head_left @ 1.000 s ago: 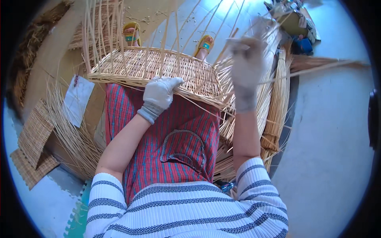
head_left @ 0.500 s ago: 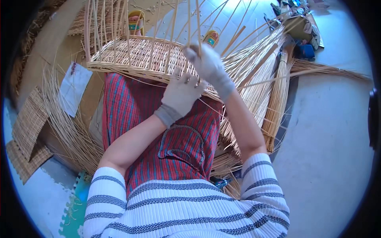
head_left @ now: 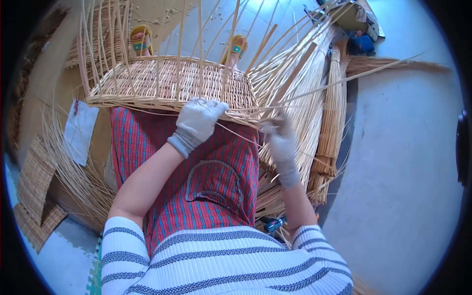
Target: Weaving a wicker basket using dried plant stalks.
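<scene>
A half-woven wicker basket [head_left: 167, 78] lies across my lap, its flat woven base facing up and tall stakes rising from its edge. My left hand [head_left: 199, 118], in a white glove with a grey cuff, is closed over the near rim, fingers curled round the weave. Beside the basket's right corner is my gloved right hand [head_left: 281, 140], its fingers curled but smeared by motion. Whether they grip a strand is unclear. One long pale wicker strand [head_left: 339, 83] runs from the near rim out to the right, passing just above that hand.
Bundles of wicker rods [head_left: 332, 118] lie on the right. Loose strands [head_left: 81, 172], woven mats [head_left: 37, 177] and a pale sheet [head_left: 81, 130] are on the left. A red plaid apron [head_left: 162, 162] covers my lap. A blue object [head_left: 361, 44] sits at the far right.
My right hand has dropped from above the basket to beside its right corner. My left hand remains on the near rim. The view has shifted slightly.
</scene>
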A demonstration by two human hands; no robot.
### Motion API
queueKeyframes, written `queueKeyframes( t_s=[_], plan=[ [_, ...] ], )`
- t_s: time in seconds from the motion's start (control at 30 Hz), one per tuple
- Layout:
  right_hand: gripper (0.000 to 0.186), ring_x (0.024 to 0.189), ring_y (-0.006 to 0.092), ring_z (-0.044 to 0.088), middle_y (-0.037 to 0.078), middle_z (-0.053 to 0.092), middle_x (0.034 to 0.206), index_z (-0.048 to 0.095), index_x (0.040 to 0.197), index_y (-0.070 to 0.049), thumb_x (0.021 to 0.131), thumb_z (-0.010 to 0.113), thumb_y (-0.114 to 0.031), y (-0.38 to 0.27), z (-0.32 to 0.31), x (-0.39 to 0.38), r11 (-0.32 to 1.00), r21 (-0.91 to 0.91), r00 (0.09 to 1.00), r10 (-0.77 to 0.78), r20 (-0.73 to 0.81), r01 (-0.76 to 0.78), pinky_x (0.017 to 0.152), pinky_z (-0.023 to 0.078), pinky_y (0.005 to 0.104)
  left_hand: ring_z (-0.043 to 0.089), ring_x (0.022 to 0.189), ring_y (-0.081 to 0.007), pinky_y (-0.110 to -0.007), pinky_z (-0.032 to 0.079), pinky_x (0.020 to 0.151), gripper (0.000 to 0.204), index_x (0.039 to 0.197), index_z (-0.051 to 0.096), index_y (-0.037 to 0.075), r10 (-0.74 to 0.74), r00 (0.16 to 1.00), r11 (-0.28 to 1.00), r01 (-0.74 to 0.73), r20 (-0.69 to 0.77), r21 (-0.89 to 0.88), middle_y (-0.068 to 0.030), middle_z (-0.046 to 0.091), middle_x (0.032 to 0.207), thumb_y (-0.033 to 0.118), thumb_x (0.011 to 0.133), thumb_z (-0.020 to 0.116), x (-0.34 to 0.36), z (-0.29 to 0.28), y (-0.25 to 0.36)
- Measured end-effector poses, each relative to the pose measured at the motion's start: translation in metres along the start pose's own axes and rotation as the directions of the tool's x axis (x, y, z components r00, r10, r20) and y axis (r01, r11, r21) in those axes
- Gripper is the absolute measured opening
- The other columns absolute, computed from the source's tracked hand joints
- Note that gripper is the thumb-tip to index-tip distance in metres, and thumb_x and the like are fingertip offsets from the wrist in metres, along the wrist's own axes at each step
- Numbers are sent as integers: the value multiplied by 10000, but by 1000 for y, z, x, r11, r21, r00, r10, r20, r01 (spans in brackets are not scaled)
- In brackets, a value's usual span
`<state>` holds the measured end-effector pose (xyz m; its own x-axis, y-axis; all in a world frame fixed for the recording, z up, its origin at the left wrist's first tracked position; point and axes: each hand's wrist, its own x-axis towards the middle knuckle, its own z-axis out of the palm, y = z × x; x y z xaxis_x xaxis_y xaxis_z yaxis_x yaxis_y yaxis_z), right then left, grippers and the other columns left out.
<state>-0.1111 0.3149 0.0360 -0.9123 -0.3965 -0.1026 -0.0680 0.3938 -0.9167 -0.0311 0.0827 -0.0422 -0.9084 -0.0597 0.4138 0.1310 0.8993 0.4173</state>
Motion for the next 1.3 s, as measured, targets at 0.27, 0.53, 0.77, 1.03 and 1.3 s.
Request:
queueKeyframes(
  t_s=[0.27,0.53,0.77,1.03,1.3],
  plan=[
    [1027,821,69,602,-4,589,934,133,1640,-179,852,773,-27,-114,17,82,859,-327,773,-501,-389,393,678,507,249,694,791,-294,-425,539,723,247,1052,700,159,-152,984,980,162,96,-117,-83,710,839,74,855,578,13,-12,6],
    [845,719,156,731,131,763,927,207,1600,-93,940,715,-237,-118,28,71,650,-694,728,-632,-266,310,574,536,294,715,826,-245,-390,556,774,320,1154,712,175,-97,987,982,74,-131,-174,-66,752,959,80,869,603,1,-2,-4],
    [834,668,115,643,87,692,854,250,1566,-103,896,742,-42,-75,-3,59,892,-305,719,-451,-529,335,608,526,265,699,793,-262,-402,545,719,310,1148,716,172,-69,991,981,46,-117,-189,-70,738,918,109,860,620,1,-4,-6],
    [311,735,288,719,140,709,728,686,934,-23,982,581,-312,-70,99,148,847,-423,944,-260,201,323,715,546,381,572,1158,-225,-466,346,1131,528,1324,652,279,-95,992,995,96,-79,20,-30,592,1173,232,808,755,-18,19,15],
    [331,755,163,698,61,758,751,732,996,-33,1011,558,-315,-48,89,162,971,-84,972,-217,84,224,747,522,314,618,1007,-225,-492,421,1057,363,1242,632,234,-95,993,987,103,-73,123,-29,584,1006,163,893,567,9,35,49]
  ],
)
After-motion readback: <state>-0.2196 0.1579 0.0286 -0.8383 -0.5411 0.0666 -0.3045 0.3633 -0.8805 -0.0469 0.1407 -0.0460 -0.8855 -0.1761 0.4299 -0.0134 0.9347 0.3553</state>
